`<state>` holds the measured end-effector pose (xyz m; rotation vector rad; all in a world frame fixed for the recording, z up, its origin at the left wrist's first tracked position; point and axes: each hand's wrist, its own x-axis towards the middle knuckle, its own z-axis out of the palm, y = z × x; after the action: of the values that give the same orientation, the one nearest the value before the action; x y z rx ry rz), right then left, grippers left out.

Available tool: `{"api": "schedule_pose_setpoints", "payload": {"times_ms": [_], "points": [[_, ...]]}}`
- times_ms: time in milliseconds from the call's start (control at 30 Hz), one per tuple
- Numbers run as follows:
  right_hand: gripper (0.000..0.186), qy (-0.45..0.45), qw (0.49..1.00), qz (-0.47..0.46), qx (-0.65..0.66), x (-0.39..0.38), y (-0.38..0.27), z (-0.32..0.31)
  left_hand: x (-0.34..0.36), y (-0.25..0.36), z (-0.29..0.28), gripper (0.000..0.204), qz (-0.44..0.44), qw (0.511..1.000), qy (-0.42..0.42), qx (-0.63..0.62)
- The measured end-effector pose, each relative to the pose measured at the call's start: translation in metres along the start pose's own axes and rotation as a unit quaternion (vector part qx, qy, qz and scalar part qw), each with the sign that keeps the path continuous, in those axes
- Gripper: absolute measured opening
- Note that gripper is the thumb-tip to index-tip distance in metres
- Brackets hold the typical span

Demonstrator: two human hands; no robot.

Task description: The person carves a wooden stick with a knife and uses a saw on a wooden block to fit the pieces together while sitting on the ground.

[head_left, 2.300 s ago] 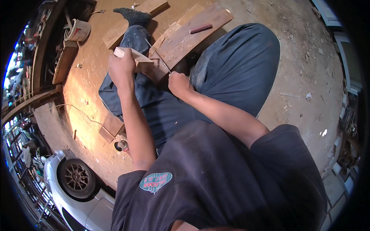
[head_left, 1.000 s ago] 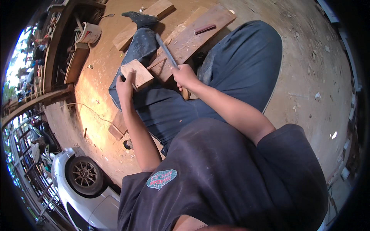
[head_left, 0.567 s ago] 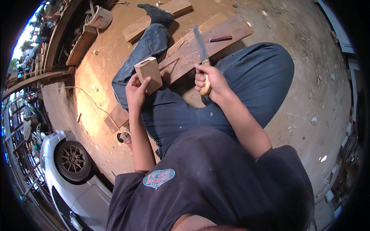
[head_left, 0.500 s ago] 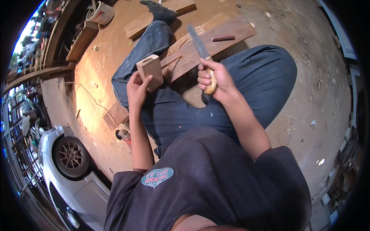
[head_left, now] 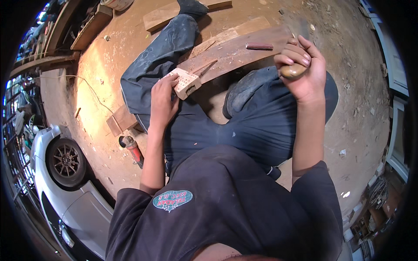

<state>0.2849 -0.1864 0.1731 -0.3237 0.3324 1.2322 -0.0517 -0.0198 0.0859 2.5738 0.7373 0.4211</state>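
A pale wooden block, with rows of dark dots on the upturned face and an opening in its end, sits in my left hand near my left thigh, fingers gripping its side. Raised at the upper right, my right hand is wrapped round the rounded wooden handle of a long bladed tool, whose grey blade is blurred above the fist. Between my legs and beyond lies a brown plank with shavings, a thin wooden stick and a small dark-red bar-like object on it.
A red angle grinder and a wood offcut lie left of me. A silver car stands at lower left. More boards, timber shelving and a bucket are at upper left; assorted clutter lines the right edge.
My right hand has swung up and rightward with the bladed tool. The block in my left hand has turned, showing its dotted face, and sits slightly right of where it was half a second ago.
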Motion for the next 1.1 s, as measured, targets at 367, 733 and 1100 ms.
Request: {"api": "schedule_pose_setpoints", "payload": {"times_ms": [367,733,1100], "points": [[0.022,0.068,0.989,0.097,-0.085,0.012,0.045,-0.03,-0.004,-0.003,0.01,0.05,-0.014,0.998,-0.044,0.054],[0.02,0.057,0.983,0.112,-0.135,0.021,0.048,-0.036,-0.01,0.002,0.003,0.052,0.017,0.991,0.025,0.132],[0.031,0.176,0.934,0.191,-0.246,-0.003,0.118,-0.033,0.027,0.01,-0.047,0.023,0.067,0.949,-0.004,0.307]]}}
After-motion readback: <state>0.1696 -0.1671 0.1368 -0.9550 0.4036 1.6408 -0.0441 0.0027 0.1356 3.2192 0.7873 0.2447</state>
